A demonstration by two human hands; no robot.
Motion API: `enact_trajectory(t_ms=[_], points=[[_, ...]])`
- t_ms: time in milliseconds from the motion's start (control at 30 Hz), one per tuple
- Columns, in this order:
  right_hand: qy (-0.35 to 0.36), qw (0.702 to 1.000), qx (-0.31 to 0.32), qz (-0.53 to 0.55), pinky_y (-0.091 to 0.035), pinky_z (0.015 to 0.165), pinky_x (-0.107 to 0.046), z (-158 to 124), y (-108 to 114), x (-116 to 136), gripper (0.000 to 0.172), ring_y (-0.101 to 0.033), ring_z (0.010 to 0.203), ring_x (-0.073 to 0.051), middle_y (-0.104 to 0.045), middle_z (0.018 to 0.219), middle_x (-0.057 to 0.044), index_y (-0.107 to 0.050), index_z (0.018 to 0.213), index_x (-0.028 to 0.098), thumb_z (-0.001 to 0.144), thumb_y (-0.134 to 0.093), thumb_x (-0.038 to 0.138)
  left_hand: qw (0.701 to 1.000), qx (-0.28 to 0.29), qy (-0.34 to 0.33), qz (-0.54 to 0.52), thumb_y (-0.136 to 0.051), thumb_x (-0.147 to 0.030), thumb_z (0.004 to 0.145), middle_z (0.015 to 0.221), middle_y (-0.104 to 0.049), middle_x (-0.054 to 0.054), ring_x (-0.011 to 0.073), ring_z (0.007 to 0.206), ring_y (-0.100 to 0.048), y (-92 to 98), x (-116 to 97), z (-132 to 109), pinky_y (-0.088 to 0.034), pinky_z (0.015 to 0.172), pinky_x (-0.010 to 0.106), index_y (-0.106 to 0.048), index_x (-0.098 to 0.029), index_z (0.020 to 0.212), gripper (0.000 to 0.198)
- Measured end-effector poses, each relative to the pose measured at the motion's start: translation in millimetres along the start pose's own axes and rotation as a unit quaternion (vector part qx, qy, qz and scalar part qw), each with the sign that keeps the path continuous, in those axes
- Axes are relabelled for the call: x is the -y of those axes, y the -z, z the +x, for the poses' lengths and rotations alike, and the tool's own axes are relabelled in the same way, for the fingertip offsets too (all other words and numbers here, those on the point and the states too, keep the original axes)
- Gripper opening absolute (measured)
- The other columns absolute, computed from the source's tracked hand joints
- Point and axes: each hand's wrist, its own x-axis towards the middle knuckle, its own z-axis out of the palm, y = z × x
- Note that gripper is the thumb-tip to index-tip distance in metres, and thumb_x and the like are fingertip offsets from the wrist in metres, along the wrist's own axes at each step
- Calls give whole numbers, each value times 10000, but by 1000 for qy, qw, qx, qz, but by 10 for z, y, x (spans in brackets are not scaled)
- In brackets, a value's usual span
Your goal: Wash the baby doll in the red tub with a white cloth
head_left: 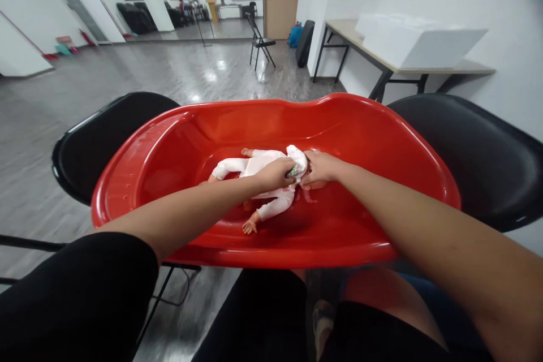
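A baby doll in white clothes lies on its back inside a red baby bathtub, its head to the right and its legs to the left. My left hand is closed at the doll's upper chest, gripping a white cloth with a small coloured pattern. Around the doll's head curls my right hand, its fingers against the head and the cloth's edge. Both hands hide much of the doll's face and neck. One doll hand rests on the tub's floor.
Black chair seats stand under the tub's ends, one at left and one at right. A table with a white box stands by the right wall. Farther off is a folding chair.
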Motion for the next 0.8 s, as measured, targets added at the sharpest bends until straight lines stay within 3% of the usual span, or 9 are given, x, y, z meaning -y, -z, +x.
enact_trajectory(t_ms=[167, 333, 467, 633, 800], points=[[-19, 998, 14, -55, -509, 844, -361, 19, -27, -76, 792, -609, 1028, -288, -619, 1114, -75, -562, 1139, 215, 521, -870, 600, 989, -26, 96, 110, -642, -352, 931, 1057, -676, 92, 290, 969, -636, 64, 34, -18, -500, 879, 397, -650, -183, 970, 174], [-17, 999, 15, -33, -516, 853, -362, 36, -30, -125, 777, -611, 1022, -278, -608, 1093, -71, -564, 1129, 216, 521, -886, 577, 985, -43, 152, 69, -672, -340, 924, 1128, -675, 98, 272, 1001, -642, 41, 181, 86, -486, 879, 353, -609, -160, 1121, 274], [-7, 1000, -11, -12, -524, 839, -361, 36, -40, -116, 841, -631, 1008, -279, -648, 1100, -65, -589, 1213, 231, 503, -907, 549, 993, -52, 110, -7, -615, -300, 981, 1138, -669, 75, 232, 1033, -628, -6, 123, 127, -469, 949, 316, -611, -170, 1179, 237], [41, 999, -18, 6, -527, 801, -333, 6, -14, -72, 802, -661, 1006, -270, -694, 1158, -29, -638, 1265, 312, 548, -897, 564, 996, -37, -11, 84, -742, -287, 898, 1244, -572, 108, 261, 1171, -529, -116, 14, 96, -430, 1045, 347, -615, -145, 1146, 313], [31, 999, -18, 29, -529, 844, -325, -2, 21, -35, 725, -661, 1001, -255, -720, 1131, -8, -686, 1219, 312, 553, -908, 492, 996, -36, -8, 85, -702, -337, 932, 1247, -552, 115, 257, 1154, -528, -137, 85, 140, -426, 1052, 355, -588, -141, 1171, 329]])
